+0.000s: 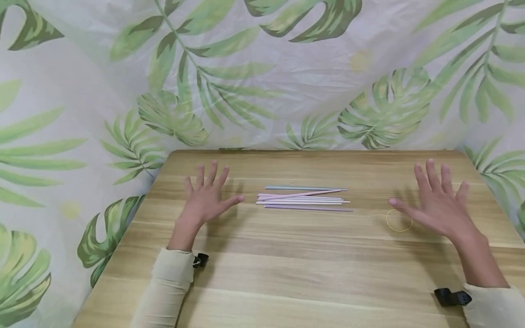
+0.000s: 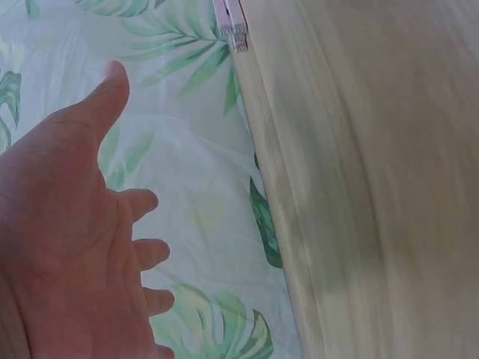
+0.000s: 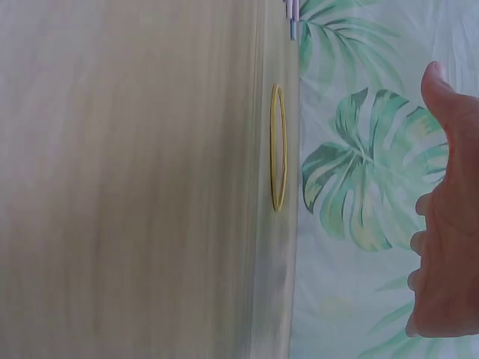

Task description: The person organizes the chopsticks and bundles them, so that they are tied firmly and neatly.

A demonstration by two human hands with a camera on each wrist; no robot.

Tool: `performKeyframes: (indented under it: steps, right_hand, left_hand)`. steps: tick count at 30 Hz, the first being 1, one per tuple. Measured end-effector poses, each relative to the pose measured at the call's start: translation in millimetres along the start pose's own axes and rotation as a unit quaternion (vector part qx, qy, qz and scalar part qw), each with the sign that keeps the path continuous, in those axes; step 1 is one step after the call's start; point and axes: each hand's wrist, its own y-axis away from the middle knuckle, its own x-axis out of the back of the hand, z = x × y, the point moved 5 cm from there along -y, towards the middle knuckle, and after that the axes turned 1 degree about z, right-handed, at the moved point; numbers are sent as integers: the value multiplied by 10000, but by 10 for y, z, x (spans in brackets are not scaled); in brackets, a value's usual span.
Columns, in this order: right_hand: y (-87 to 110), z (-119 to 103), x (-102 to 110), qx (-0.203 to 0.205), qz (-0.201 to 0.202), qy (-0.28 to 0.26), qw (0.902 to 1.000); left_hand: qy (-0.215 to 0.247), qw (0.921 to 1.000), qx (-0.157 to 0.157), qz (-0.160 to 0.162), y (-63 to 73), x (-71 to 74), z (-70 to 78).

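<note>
Left hand point(image 1: 205, 200): spread wide, holding nothing, raised over table point(image 1: 287, 273). Just right of left hand: thin sticks point(image 1: 301, 197), loose, crossed in part, uneven at the ends; probably best squared from both ends, then pinched mid-length. By right hand, thumb side, nearer the body: yellow band point(image 3: 273, 149), likely easiest lifted by its rim. Right hand point(image 1: 440, 207): also splayed, nothing held.
</note>
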Motion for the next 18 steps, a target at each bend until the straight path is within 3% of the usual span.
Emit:
performKeyframes:
  steps: [18]
  right_hand:
    - [-239, -419, -119, 282, -63, -272, 9992]
  left_hand:
    - [460, 9981, -413, -10, -131, -41, 542]
